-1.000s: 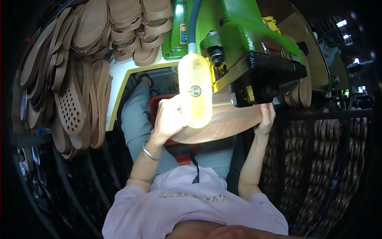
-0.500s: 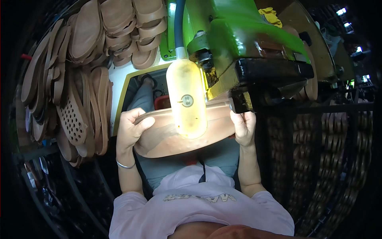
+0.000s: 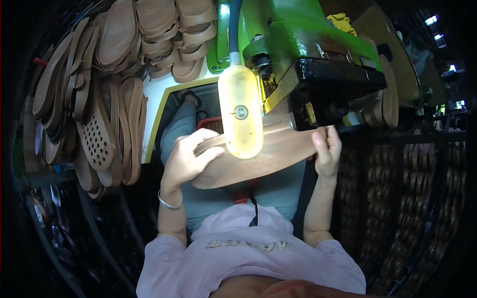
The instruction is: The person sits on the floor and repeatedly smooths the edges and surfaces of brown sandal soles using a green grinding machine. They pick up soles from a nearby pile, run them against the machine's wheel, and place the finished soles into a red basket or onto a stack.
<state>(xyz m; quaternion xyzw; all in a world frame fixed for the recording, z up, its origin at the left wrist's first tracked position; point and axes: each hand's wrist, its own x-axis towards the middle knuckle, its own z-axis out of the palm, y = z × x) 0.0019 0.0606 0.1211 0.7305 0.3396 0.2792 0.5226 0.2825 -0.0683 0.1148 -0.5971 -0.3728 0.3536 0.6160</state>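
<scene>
A long brown shoe sole (image 3: pixel 271 161) spans the space between my hands under the machine's head, tilted with its right end higher. My left hand (image 3: pixel 186 156) grips its left end, with the thumb on the near face and the fingers over the far edge. At the other end, the thumb and fingers of my right hand (image 3: pixel 327 151) pinch it. The sole's upper edge lies at the lower black part of the green sewing-type machine (image 3: pixel 304 115); the exact contact point is hidden. A glowing yellow lamp (image 3: pixel 241 116) covers part of the sole.
Brown sandals (image 3: pixel 156 20) and soles, one with round holes (image 3: pixel 97 146), are piled on the left of the white table (image 3: pixel 150 92). More soles (image 3: pixel 387 94) stand behind the machine at right. Racks of stacked footwear (image 3: pixel 420 171) fill the right side. A yellow cloth (image 3: pixel 342 22) lies behind.
Both hands have moved to the right with the sole, sliding it along beneath the machine's head. Its right end has risen. The whole view has also shifted slightly.
</scene>
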